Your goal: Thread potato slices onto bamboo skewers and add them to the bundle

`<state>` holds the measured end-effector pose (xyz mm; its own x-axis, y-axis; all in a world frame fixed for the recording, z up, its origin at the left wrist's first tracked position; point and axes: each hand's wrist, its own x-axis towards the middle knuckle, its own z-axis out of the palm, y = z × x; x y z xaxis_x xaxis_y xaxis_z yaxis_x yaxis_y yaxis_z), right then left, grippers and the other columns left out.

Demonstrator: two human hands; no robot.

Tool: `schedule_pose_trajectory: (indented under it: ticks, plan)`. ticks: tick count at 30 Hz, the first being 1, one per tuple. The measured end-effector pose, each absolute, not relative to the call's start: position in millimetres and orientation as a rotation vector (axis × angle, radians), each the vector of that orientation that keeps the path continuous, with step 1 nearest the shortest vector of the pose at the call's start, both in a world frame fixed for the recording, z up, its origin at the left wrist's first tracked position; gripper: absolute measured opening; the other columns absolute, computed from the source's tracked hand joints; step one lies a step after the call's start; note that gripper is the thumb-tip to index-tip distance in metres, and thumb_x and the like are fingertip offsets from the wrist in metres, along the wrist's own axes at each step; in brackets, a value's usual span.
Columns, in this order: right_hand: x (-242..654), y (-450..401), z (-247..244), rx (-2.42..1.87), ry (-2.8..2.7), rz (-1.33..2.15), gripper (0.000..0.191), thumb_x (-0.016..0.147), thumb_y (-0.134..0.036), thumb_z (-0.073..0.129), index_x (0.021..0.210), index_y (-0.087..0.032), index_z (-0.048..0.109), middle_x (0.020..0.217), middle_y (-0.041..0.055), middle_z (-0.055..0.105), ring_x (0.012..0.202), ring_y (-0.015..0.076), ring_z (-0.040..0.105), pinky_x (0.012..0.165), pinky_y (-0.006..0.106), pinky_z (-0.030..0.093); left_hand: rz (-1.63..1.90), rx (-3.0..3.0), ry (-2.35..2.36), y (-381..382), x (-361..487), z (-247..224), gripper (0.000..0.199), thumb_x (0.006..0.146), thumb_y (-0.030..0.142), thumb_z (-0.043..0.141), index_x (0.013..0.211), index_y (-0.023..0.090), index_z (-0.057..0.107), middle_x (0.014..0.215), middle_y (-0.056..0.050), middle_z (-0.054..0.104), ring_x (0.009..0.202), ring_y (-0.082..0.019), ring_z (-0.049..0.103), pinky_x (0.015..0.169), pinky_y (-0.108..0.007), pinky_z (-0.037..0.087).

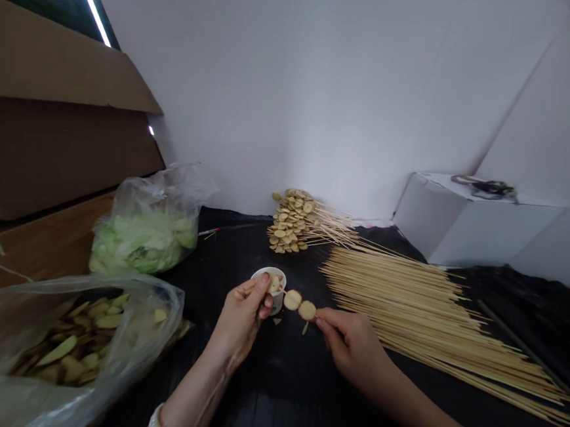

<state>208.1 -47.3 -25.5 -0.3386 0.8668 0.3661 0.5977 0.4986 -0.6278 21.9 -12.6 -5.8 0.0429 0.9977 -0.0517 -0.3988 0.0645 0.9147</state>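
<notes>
Gripping skewer [284, 292] in right hand [356, 351], pinching slice [274, 283] in left hand [239, 315] at cup [277, 307], centre frame; advisable to pierce centrally, push straight, keep fingertips off point.

Both hands [300, 330] forward — fingers pinched, forearms angled inward.

- I can't read any words, brand names, numbers or signs from here.
</notes>
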Motion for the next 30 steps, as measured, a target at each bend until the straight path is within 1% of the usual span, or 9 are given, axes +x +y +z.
schedule_pose_trajectory:
  ticks: [4,7,9,12,15,18,22,27,30]
  plan:
    - [208.3,-49.0,-30.0,-1.218,-2.094,0.393,0.025,0.091,-0.017,0.037,0.078,-0.019,0.058,0.074,0.0036,0.064,0.068,0.0139,0.057,0.061,0.023,0.037,1.350,0.900,0.932,-11.1,21.3,-9.1,0.030,0.066,0.039,0.075,0.068,0.010,0.067,0.057,0.000,0.052,0.044,-0.001,0.033,0.039,-0.014,0.023]
    - [207.0,-50.4,-32.9,-1.245,-2.096,0.322,0.025,0.090,-0.016,0.036,0.085,-0.018,0.061,0.081,0.0066,0.066,0.074,0.0160,0.059,0.067,0.025,0.040,1.373,0.924,0.938,-11.1,21.7,-10.4,0.030,0.064,0.038,0.076,0.064,0.010,0.067,0.059,-0.002,0.055,0.044,-0.001,0.034,0.038,-0.014,0.023]
    - [206.1,-50.2,-32.9,-1.247,-2.086,0.409,0.028,0.091,-0.018,0.036,0.079,-0.018,0.061,0.073,0.0043,0.064,0.067,0.0146,0.057,0.062,0.025,0.039,1.372,0.929,0.951,-11.7,22.5,-10.4,0.030,0.064,0.039,0.075,0.064,0.010,0.068,0.058,-0.002,0.056,0.044,-0.002,0.035,0.038,-0.015,0.024]
    - [205.3,-48.3,-31.3,-1.256,-2.010,0.726,0.031,0.092,-0.024,0.038,0.071,-0.018,0.060,0.054,-0.0022,0.054,0.051,0.0113,0.050,0.052,0.022,0.035,1.378,0.913,0.962,-13.7,24.5,-9.3,0.030,0.064,0.039,0.075,0.064,0.010,0.068,0.058,-0.003,0.056,0.044,-0.002,0.037,0.039,-0.015,0.024]
    - [205.1,-46.2,-30.3,-1.256,-1.932,0.911,0.032,0.091,-0.027,0.039,0.068,-0.018,0.059,0.048,-0.0047,0.048,0.046,0.0100,0.045,0.049,0.021,0.033,1.389,0.888,0.958,-15.4,27.0,-8.4,0.030,0.064,0.038,0.075,0.066,0.009,0.068,0.060,-0.003,0.058,0.045,-0.003,0.037,0.039,-0.015,0.024]
    - [205.8,-45.8,-28.8,-1.240,-1.957,0.795,0.031,0.091,-0.026,0.040,0.066,-0.018,0.057,0.052,-0.0042,0.049,0.050,0.0096,0.046,0.050,0.021,0.031,1.390,0.871,0.941,-15.6,27.8,-8.2,0.031,0.067,0.039,0.073,0.068,0.009,0.068,0.060,-0.003,0.057,0.045,-0.003,0.038,0.039,-0.014,0.025]
    - [207.4,-47.8,-26.7,-1.217,-2.046,0.688,0.031,0.093,-0.024,0.038,0.071,-0.019,0.058,0.055,-0.0034,0.051,0.051,0.0099,0.047,0.051,0.021,0.031,1.410,0.886,0.927,-15.1,26.3,-8.1,0.031,0.069,0.039,0.072,0.068,0.009,0.068,0.058,-0.002,0.056,0.045,-0.003,0.039,0.039,-0.014,0.026]
    - [209.3,-48.5,-28.0,-1.171,-2.094,0.411,0.028,0.092,-0.022,0.036,0.084,-0.018,0.062,0.076,0.0056,0.063,0.071,0.0149,0.056,0.065,0.024,0.038,1.443,0.844,0.935,-16.9,26.0,-6.8,0.032,0.066,0.040,0.074,0.068,0.009,0.067,0.055,-0.001,0.054,0.044,-0.002,0.035,0.039,-0.013,0.024]
    - [213.0,-45.1,-25.9,-1.183,-2.086,0.564,0.030,0.092,-0.024,0.038,0.075,-0.019,0.062,0.065,0.0012,0.060,0.061,0.0126,0.053,0.059,0.022,0.036,1.442,0.788,0.931,-14.8,22.8,-6.8,0.033,0.064,0.040,0.076,0.068,0.008,0.067,0.055,0.000,0.052,0.044,-0.001,0.033,0.038,-0.012,0.023]
